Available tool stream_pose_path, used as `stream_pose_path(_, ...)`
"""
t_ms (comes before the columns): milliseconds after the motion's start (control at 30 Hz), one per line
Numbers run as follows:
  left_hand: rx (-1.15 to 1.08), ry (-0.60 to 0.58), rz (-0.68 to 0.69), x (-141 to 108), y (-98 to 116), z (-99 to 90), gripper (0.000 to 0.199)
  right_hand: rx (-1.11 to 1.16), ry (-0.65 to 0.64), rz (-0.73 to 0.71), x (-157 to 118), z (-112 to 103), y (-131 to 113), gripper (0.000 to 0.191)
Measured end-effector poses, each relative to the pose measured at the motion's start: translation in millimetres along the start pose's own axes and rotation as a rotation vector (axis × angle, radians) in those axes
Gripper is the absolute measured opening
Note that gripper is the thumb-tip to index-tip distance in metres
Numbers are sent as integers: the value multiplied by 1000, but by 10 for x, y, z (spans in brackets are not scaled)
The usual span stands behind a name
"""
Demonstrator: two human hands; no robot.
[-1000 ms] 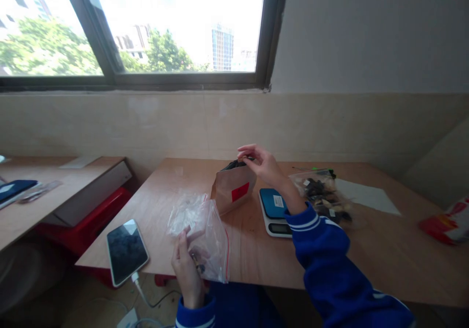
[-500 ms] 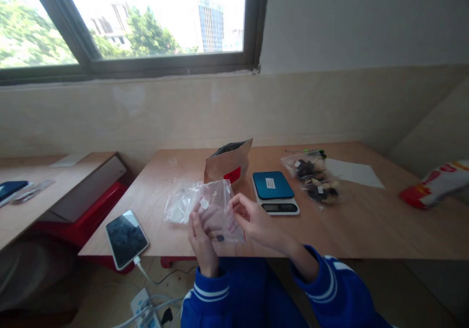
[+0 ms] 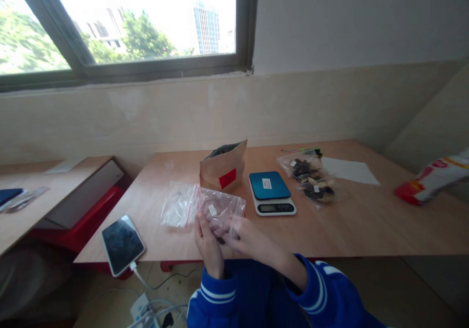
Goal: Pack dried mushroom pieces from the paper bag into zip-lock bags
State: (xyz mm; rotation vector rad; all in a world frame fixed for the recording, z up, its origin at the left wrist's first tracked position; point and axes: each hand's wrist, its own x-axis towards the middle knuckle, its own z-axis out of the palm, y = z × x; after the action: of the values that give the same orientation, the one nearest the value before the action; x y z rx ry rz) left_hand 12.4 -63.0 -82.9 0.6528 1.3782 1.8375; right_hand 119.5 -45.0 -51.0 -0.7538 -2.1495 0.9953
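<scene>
My left hand (image 3: 209, 244) is closed on the left side of a clear zip-lock bag (image 3: 227, 203) with a small white label, held above the table's front edge. A small dark piece shows low in the bag. My right hand (image 3: 247, 237) is at the bag's right side, its fingertips seen blurred through the plastic. I cannot tell whether they are inside or behind it, or whether they grip anything. Just left of this bag lies another clear bag (image 3: 178, 206). Behind stands an open brown paper pouch (image 3: 208, 172) with a red label.
A kitchen scale (image 3: 270, 185) with a blue top stands right of the pouch. Farther right are labelled bags of dark and pale pieces (image 3: 318, 191), white paper (image 3: 351, 171) and a red-and-white packet (image 3: 421, 186). A phone (image 3: 122, 244) on a charging cable overhangs the left front edge.
My right hand has moved down and left from the bag's upper right edge, its fingers now showing through the plastic. The bag has tilted and sunk lower. My view has shifted slightly.
</scene>
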Motion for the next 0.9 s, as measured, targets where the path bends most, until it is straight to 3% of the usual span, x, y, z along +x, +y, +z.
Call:
stream_pose_path(133, 59, 32, 32, 45, 37, -58, 55, -77, 84, 140, 35, -100, 66, 11)
stream_pose_path(233, 158, 76, 103, 88, 63, -126, 57, -66, 177, 152, 101, -298, 7, 10)
stream_pose_path(400, 284, 113, 220, 308, 187, -322, 55, -163, 389, 0, 362, -799, -169, 12)
stream_pose_path(533, 431, 170, 294, 705, 381, -576, 56, -364, 570, -168, 771, -1177, -169, 17)
stream_pose_path(733, 915, 34, 186, 1292, 419, -903, 59, -765, 411, -222, 1212, -1335, 56, 20)
stream_pose_path(833, 1083, 131, 325, 1356, 301, -902, 66, -857, 359, -212, 1208, -1304, 119, 21)
stream_pose_path(900, 1134, 105, 470, 1322, 191, -843, 66, -842, 345, -210, 1165, -1280, 119, 23)
